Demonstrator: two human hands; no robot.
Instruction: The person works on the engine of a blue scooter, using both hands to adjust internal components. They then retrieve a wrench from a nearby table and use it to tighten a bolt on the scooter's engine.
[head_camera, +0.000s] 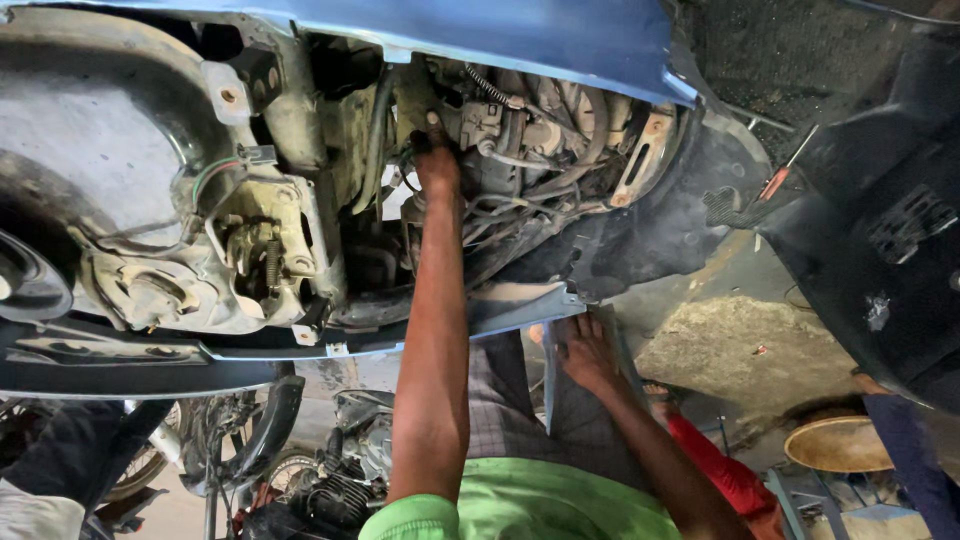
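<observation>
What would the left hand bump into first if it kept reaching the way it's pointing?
Probably the grey engine part in the scooter's open underside. The left hand points up into it, its fingertips already among the hoses and cables. Depth is hard to judge.
</observation>
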